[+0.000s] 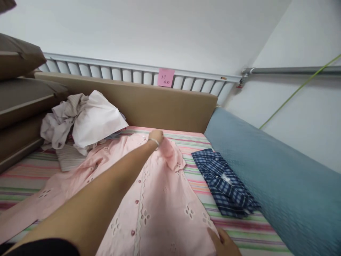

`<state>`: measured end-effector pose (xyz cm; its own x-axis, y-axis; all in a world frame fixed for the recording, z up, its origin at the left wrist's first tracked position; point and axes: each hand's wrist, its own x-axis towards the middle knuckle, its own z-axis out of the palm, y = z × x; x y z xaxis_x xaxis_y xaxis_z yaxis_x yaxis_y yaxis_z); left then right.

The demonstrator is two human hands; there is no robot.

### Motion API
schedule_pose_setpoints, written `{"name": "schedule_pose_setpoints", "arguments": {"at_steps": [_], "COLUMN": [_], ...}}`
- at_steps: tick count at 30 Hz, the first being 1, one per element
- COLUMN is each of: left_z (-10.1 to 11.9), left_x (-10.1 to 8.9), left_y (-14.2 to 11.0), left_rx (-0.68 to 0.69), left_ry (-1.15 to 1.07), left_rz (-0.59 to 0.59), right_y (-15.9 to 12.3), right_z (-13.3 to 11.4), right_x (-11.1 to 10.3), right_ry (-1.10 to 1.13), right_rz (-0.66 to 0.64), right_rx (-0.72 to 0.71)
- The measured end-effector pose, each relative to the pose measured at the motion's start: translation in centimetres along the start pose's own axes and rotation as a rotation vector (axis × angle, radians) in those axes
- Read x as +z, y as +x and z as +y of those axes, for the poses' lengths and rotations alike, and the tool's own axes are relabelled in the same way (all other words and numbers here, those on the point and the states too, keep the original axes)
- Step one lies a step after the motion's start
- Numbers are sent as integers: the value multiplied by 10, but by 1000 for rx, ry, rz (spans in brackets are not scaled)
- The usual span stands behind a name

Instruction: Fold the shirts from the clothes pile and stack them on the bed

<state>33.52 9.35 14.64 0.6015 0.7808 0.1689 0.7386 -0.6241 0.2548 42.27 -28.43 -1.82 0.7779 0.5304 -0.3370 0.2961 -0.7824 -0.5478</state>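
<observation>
A pink button-front shirt [170, 192] with cut-out flower patterns and a wavy trim lies spread over the striped bed sheet. Reaching across it from the lower left, my left hand [156, 136] is closed on the shirt near its collar and shoulder; the fingertips are hidden. At the bottom right, my right hand [225, 243] grips the shirt's lower side edge between thumb and fingers, partly cut off by the frame. One short sleeve [174, 156] lies folded beside my left hand. To the left, more of the pink fabric [64, 188] stretches under my left forearm.
A folded dark blue plaid garment [226, 183] lies on the striped sheet [194, 174] at right, beside a blue padded side panel [266, 167]. White and grey clothes [96, 119] are heaped at left near stacked brown boxes [23, 99]. A tan headboard [149, 105] stands behind.
</observation>
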Motion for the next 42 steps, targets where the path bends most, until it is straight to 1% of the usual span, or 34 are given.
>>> {"name": "schedule_pose_setpoints", "arguments": {"at_steps": [2, 3, 5, 7, 9, 10, 11, 13, 15, 18, 20, 22, 24, 26, 28, 31, 33, 34, 35, 37, 40, 42], "left_z": [3, 1, -10, -30, -57, -73, -89, -126, -164, -214, -236, -245, -243, -233, -221, -211, -215, -221, -228, -248, -278, -293], "left_x": [-41, -61, -96, -119, -129, -129, -127, -115, -97, -70, -60, -60, -69, -87, -109, -143, -160, -165, -168, -167, -153, -140], "left_y": [18, 24, 27, 21, 11, 4, -3, -20, -38, -63, -74, -76, -70, -59, -47, -36, -38, -41, -46, -57, -72, -81], "left_rx": [71, 96, 141, 185, 211, 207, 191, 144, 81, -35, -88, -97, -82, -74, -71, -32, 12, 28, 27, -18, -84, -122], "left_ry": [5, 8, 19, 34, 58, 78, 101, 154, 195, 225, 225, 209, 188, 173, 163, 131, 106, 101, 109, 167, 253, 292], "left_rz": [101, 146, 252, 383, 494, 519, 520, 476, 406, 303, 265, 279, 327, 381, 427, 516, 588, 618, 640, 632, 581, 538], "right_y": [-12, -20, -35, -50, -64, -71, -77, -90, -102, -114, -118, -119, -119, -120, -123, -132, -140, -144, -148, -152, -151, -147], "right_z": [-13, -20, -34, -45, -55, -59, -64, -74, -85, -104, -114, -120, -125, -129, -133, -139, -142, -144, -145, -147, -151, -153], "right_x": [-8, -12, -19, -22, -19, -15, -8, 11, 32, 57, 63, 61, 54, 47, 44, 52, 65, 73, 82, 100, 123, 132], "right_ry": [-26, -33, -36, -41, -60, -73, -88, -111, -120, -121, -130, -148, -162, -166, -167, -173, -195, -217, -243, -291, -319, -320], "right_rz": [20, 34, 79, 160, 247, 281, 301, 304, 304, 346, 376, 391, 399, 405, 403, 368, 333, 312, 289, 243, 194, 163], "right_rx": [31, 36, 6, -93, -225, -297, -370, -534, -684, -809, -840, -848, -848, -852, -868, -913, -929, -931, -929, -921, -900, -880]}}
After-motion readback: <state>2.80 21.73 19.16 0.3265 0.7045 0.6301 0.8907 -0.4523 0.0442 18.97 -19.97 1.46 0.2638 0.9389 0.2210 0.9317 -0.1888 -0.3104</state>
